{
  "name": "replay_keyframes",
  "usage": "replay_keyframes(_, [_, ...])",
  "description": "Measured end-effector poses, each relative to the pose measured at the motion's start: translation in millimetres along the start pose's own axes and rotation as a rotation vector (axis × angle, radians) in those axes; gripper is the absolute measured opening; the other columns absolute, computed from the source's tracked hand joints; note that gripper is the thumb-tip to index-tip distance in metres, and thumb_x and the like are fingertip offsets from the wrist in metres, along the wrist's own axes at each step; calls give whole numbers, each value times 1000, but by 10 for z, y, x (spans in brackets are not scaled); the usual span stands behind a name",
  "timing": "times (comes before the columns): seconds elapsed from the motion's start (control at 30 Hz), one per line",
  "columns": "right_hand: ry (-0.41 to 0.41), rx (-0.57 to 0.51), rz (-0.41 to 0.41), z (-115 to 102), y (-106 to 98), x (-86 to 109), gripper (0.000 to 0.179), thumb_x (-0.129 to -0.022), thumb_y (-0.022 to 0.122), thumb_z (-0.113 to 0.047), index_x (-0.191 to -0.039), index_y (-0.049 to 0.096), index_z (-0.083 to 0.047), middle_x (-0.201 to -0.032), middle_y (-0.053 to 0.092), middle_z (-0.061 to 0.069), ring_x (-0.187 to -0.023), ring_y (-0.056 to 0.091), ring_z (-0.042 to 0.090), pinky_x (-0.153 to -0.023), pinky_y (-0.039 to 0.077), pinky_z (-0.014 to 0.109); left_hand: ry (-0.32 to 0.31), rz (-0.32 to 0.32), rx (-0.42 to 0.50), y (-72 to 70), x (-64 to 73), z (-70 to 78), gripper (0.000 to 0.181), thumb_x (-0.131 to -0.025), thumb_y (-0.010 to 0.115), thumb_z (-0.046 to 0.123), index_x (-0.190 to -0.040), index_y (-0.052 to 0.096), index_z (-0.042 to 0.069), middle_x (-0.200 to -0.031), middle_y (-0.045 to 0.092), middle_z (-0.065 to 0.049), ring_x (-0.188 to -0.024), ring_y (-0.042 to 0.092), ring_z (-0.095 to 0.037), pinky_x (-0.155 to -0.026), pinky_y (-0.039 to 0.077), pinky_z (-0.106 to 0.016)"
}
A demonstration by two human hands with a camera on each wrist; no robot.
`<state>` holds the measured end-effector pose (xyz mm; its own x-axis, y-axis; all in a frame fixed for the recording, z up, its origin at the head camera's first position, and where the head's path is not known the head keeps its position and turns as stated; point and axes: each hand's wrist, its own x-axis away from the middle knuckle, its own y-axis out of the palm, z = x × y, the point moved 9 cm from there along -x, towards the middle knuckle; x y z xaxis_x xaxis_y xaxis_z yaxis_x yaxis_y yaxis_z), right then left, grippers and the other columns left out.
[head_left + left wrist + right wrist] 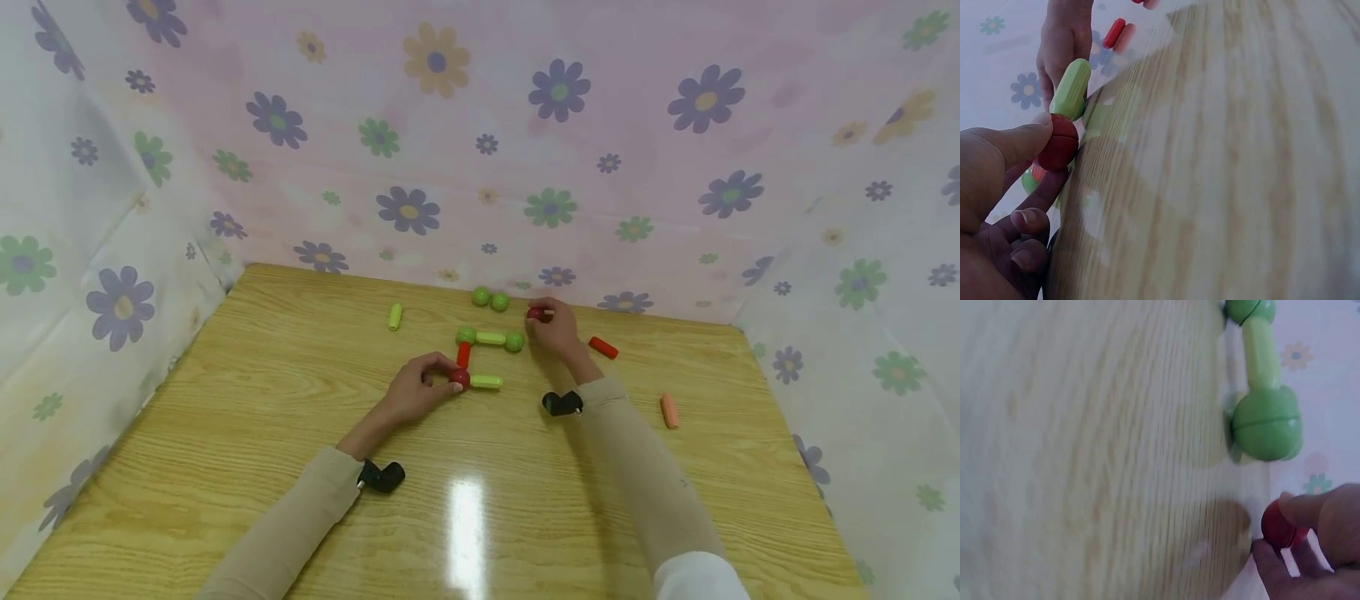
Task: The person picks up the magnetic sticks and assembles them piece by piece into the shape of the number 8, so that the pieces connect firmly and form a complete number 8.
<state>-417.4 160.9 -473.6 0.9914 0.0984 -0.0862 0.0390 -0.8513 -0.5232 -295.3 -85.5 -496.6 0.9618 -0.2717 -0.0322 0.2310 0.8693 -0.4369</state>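
Left hand (411, 390) pinches a red ball (460, 380) between thumb and fingers, at the near corner of a joined shape on the tabletop (262, 400). From that ball a lower yellow-green rod (486, 382) extends to the right, its other end free. A short red rod (463, 357) runs away from the person to a corner green ball (466, 335); from there an upper yellow-green rod (491, 338) leads right to an end green ball (514, 342). Just beyond that end, the right hand (555, 329) grips a second red ball (535, 314) in its fingertips, apart from the shape.

Near the back edge, behind the shape, sit two loose green balls (481, 297) side by side. Off to the left lies a loose yellow-green rod (395, 317); right of the right hand, a loose red rod (603, 347), with an orange rod (670, 411) nearer the person. Beige sleeves (637, 458) cover both forearms, a black device (382, 477) at each wrist. Flower-printed cloth (487, 171) surrounds the back and sides.
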Motion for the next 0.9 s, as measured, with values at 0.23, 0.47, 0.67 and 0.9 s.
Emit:
replay_keyframes(0.23, [55,-112,173,42,-127,239,32,-95,68,0,-124,61,11,-125,58,27,-117,57,38,-99,51,45,1,2,-4,9,-2,-6,20,-94,76,27,-112,72,19,-110,73,0,-63,39,-14,-62,32,-27])
replay_keyframes(0.47, [152,-214,226,116,-144,476,35,-97,69,-9,-128,60,5,-124,57,24,-112,61,36,-87,50,26,9,1,12,18,-7,1,19,-94,76,26,-112,72,20,-110,73,0,-65,39,-14,-63,32,-27])
replay_keyframes(0.67, [222,-279,203,119,-58,672,43,-98,66,-10,-138,55,3,-135,53,21,-121,55,31,-100,46,37,10,10,16,-7,-7,27,21,-93,76,26,-112,72,18,-110,73,-2,-66,40,-15,-64,33,-28])
replay_keyframes(0.9, [216,-323,222,96,9,877,41,-98,66,-10,-135,56,6,-133,56,23,-123,53,31,-102,45,36,-3,6,17,11,5,44,22,-93,76,26,-113,72,17,-111,72,-2,-65,38,-15,-63,31,-27])
